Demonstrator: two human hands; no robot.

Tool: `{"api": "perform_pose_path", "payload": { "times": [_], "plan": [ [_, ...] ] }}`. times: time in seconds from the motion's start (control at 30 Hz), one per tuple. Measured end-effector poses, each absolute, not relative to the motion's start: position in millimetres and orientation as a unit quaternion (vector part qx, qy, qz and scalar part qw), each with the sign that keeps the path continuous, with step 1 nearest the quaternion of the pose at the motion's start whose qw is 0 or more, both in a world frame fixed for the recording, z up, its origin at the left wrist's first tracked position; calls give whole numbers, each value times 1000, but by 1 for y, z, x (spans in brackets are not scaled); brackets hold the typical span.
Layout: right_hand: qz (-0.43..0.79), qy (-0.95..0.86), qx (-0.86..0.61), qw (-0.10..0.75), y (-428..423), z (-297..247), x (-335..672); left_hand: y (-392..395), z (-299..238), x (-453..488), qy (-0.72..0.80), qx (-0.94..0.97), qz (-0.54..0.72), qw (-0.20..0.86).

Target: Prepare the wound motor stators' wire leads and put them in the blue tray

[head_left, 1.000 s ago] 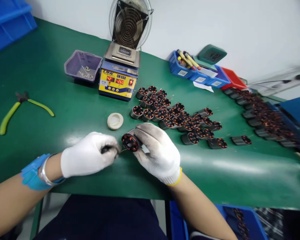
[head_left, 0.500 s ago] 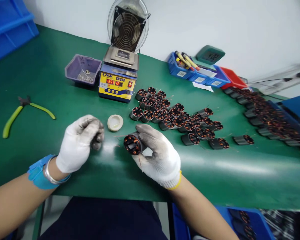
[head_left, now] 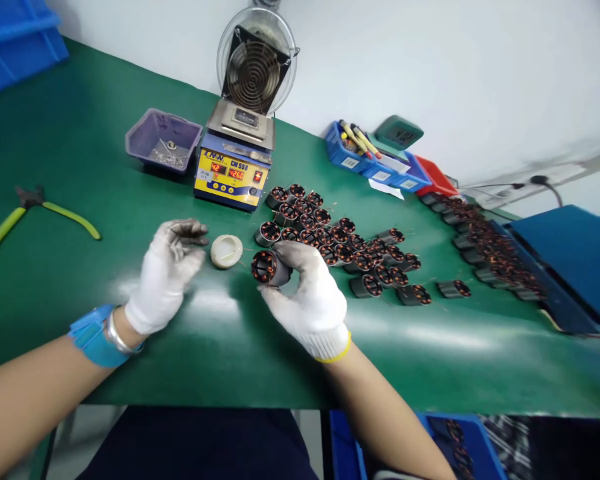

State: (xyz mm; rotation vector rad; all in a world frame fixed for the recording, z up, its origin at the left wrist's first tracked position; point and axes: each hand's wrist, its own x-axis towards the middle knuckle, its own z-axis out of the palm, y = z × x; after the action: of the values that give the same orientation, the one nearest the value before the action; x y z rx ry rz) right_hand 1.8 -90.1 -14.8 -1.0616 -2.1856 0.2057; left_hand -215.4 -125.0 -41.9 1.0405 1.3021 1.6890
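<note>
My right hand [head_left: 310, 287], in a white glove with a dark-stained palm, grips a motor stator [head_left: 267, 268] with copper windings. The stator lies sideways, its open end facing left. Over the mat, my gloved left hand [head_left: 167, 273] is open, fingers apart and slightly bent, holding nothing that I can see. Between the hands sits a small round whitish dish [head_left: 227, 251]. Close behind my right hand stand several more stators [head_left: 309, 238] in a group, with loose wire ends.
A solder pot [head_left: 233, 170] with a lit display stands at the back, a fan [head_left: 253, 75] behind it. Left of it is a purple bin [head_left: 163, 141] with metal bits. Green-handled cutters [head_left: 30, 200] lie at far left. Blue boxes [head_left: 370, 160] and more stators [head_left: 485, 240] are at right.
My left hand has gone from closed fingers to spread ones. My right hand has lifted the stator slightly away from me, nearer the group. The camera view has shifted a little.
</note>
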Motion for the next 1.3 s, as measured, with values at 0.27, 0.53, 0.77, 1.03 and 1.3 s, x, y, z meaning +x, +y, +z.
{"api": "perform_pose_path", "payload": {
  "times": [0.27,0.53,0.77,1.03,1.3],
  "plan": [
    [103,-855,-486,149,-77,-10,-20,-101,-61,-210,632,655,355,214],
    [92,-864,-490,74,-72,11,-31,-98,-62,-212,638,684,304,181],
    [97,-860,-492,96,-66,15,-31,-99,-62,-213,642,687,291,176],
    [-138,-924,-348,73,-67,19,-24,-100,-63,-211,647,696,278,141],
    [-200,-915,-342,-71,-68,24,-43,-98,-64,-211,646,697,281,131]
  ]
}}
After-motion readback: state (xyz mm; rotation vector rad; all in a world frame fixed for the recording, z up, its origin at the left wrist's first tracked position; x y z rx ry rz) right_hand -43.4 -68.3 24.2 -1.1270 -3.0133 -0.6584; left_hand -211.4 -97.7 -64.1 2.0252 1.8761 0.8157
